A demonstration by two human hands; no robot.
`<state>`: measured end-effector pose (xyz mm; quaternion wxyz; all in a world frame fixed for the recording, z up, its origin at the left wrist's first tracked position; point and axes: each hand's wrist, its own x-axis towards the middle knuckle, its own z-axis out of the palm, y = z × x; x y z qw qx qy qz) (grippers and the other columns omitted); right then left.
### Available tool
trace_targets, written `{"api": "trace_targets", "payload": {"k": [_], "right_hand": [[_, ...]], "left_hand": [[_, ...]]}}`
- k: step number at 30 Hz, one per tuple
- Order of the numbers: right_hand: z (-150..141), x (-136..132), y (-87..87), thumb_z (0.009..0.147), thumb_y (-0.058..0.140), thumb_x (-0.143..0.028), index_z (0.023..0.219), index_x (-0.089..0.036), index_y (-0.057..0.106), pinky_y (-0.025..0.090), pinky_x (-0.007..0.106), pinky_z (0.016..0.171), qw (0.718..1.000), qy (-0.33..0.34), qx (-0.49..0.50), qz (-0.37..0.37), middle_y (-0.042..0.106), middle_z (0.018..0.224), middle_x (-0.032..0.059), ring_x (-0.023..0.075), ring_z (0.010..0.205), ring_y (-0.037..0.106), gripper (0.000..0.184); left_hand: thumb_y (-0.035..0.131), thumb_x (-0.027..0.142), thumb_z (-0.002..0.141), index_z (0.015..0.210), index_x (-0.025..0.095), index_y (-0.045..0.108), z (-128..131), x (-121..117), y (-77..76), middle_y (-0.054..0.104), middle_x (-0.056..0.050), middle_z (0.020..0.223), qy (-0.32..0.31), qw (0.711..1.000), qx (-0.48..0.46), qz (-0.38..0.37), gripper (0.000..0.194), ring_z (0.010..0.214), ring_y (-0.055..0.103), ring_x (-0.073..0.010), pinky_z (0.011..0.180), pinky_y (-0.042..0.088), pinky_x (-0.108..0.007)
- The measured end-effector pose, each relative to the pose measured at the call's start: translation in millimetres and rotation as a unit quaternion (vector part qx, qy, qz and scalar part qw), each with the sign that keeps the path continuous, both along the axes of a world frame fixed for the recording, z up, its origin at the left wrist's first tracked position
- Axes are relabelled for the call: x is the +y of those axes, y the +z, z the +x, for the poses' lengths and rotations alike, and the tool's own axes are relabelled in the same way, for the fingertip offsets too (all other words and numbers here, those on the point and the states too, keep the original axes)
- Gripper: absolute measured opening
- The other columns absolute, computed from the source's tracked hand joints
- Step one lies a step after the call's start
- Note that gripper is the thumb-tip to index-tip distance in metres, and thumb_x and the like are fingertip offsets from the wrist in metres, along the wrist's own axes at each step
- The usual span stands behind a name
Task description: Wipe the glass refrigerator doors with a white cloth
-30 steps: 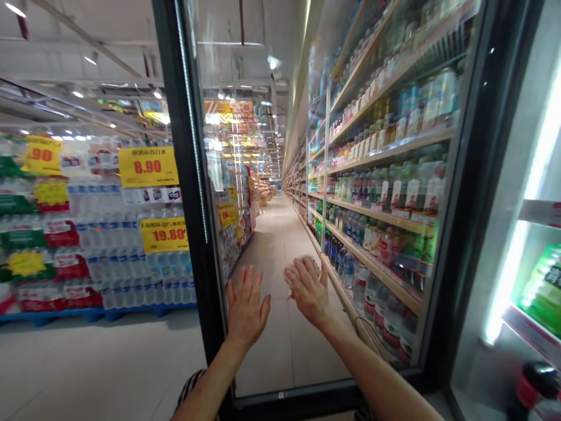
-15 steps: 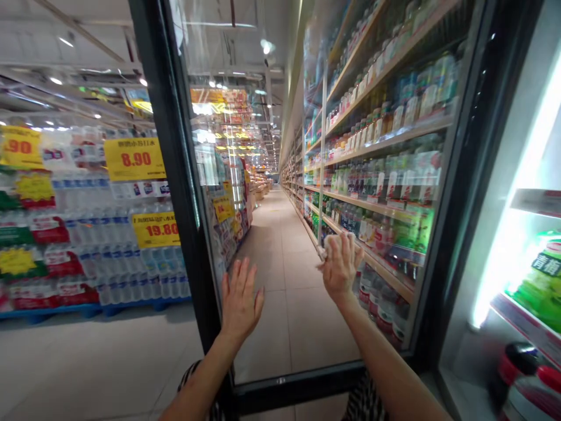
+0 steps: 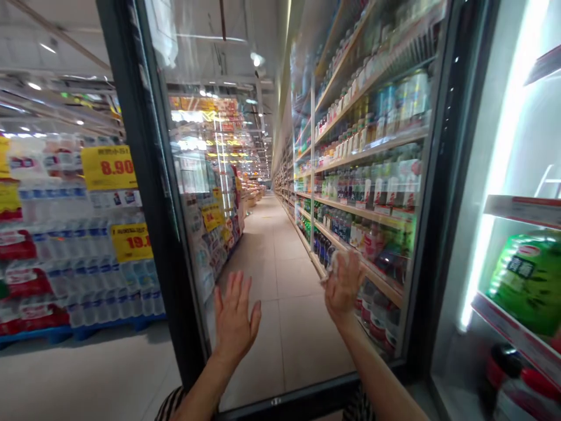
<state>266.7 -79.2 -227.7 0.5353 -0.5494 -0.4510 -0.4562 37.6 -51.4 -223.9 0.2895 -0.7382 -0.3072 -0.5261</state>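
Note:
A glass door [image 3: 258, 351] with a black frame [image 3: 146, 204] stands open before me. My left hand [image 3: 237, 321] lies flat against its lower left part, fingers stretched and thumb apart, holding nothing. Lower right on the pane, my right hand [image 3: 344, 295] presses a crumpled white cloth [image 3: 330, 270] to the glass. Most of the cloth is hidden under the palm and fingers, which are slightly blurred.
Stacked packs of bottled water [image 3: 105, 292] stand on blue pallets at left, with yellow price signs [image 3: 109, 168]. At right, a lit cooler shelf [image 3: 521, 327] holds a green bag [image 3: 526, 275]. Shelves of bottles [image 3: 363, 204] show in the glass.
The view has turned a little right, so door and shelves sit further left. My right hand with the cloth has shifted slightly down across the glass. My left hand stays flat on the pane.

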Motion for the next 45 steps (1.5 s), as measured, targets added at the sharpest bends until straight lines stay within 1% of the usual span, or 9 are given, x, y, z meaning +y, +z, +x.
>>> {"api": "trace_targets", "payload": {"k": [5,11,17,24,30,32,37,43,45], "right_hand": [[-2,1,-7.5,0.085,0.039,-0.018,0.132,-0.024,0.036,0.015,0.052,0.106,0.989,0.045,-0.132,-0.053,0.043,0.134,0.0112,0.0243,0.133,0.025,0.048],[40,-3,1.2,0.086,0.033,-0.021,0.138,-0.016,0.025,0.021,0.056,0.102,0.995,-0.036,0.086,0.022,0.028,0.142,0.0182,0.0276,0.133,0.022,0.052],[27,-3,-10.4,0.084,0.036,-0.017,0.136,-0.025,0.029,0.019,0.053,0.105,0.992,0.021,-0.107,-0.064,0.035,0.140,0.0114,0.0258,0.133,0.024,0.053],[92,-9,-2.2,0.086,0.032,-0.024,0.137,-0.015,0.025,0.024,0.058,0.100,0.985,-0.047,0.153,0.058,0.031,0.140,0.0200,0.0292,0.132,0.025,0.053],[55,-8,-8.6,0.082,0.040,-0.019,0.131,-0.024,0.038,0.019,0.053,0.106,0.986,0.045,-0.144,-0.071,0.037,0.139,0.0109,0.0254,0.132,0.026,0.049],[69,-10,-5.4,0.081,0.040,-0.019,0.129,-0.022,0.040,0.018,0.053,0.105,0.992,0.024,-0.117,-0.048,0.038,0.138,0.0118,0.0251,0.132,0.027,0.048],[108,-12,12.7,0.084,0.033,-0.025,0.135,-0.015,0.030,0.024,0.056,0.101,0.989,-0.043,0.129,0.056,0.034,0.139,0.0182,0.0263,0.131,0.027,0.052],[100,-12,2.2,0.082,0.038,-0.021,0.131,-0.022,0.037,0.021,0.053,0.104,0.995,0.004,-0.090,-0.038,0.036,0.139,0.0130,0.0254,0.132,0.027,0.049],[118,-15,5.7,0.082,0.037,-0.023,0.132,-0.021,0.036,0.021,0.055,0.103,0.999,-0.010,-0.043,-0.023,0.037,0.138,0.0138,0.0261,0.131,0.029,0.050]], "left_hand": [[0.047,0.023,0.083,0.135,0.014,0.028,39,-8,12.1,0.039,-0.016,0.135,-0.043,0.999,0.032,0.004,0.057,0.132,0.025,-0.0230,0.107,0.016,-0.048],[0.048,0.024,0.083,0.133,0.016,0.034,48,1,9.7,0.042,-0.015,0.133,-0.027,0.999,0.022,0.004,0.052,0.132,0.025,-0.0222,0.108,0.013,-0.046],[0.050,0.025,0.082,0.133,0.017,0.035,50,6,6.1,0.044,-0.015,0.132,-0.033,0.999,0.007,0.012,0.053,0.132,0.026,-0.0222,0.108,0.013,-0.046],[0.052,0.025,0.081,0.133,0.020,0.035,52,7,3.1,0.041,-0.013,0.134,-0.044,0.999,-0.008,-0.009,0.055,0.131,0.028,-0.0229,0.108,0.011,-0.046],[0.052,0.026,0.081,0.134,0.021,0.033,54,9,2.0,0.039,-0.012,0.136,-0.043,0.999,-0.015,-0.004,0.057,0.131,0.026,-0.0231,0.109,0.011,-0.046],[0.051,0.025,0.081,0.134,0.021,0.032,54,8,2.6,0.039,-0.012,0.136,-0.037,0.999,-0.009,0.000,0.057,0.131,0.026,-0.0234,0.109,0.011,-0.047],[0.052,0.024,0.080,0.136,0.021,0.029,54,7,3.7,0.038,-0.012,0.137,-0.029,1.000,-0.003,0.010,0.061,0.132,0.025,-0.0227,0.109,0.011,-0.046],[0.054,0.026,0.080,0.137,0.023,0.026,54,9,2.4,0.037,-0.012,0.137,-0.034,0.999,-0.006,0.008,0.063,0.132,0.025,-0.0227,0.109,0.011,-0.046],[0.054,0.025,0.080,0.137,0.022,0.027,55,9,2.6,0.038,-0.013,0.137,-0.029,0.999,-0.002,0.013,0.063,0.132,0.024,-0.0224,0.109,0.011,-0.046]]}}
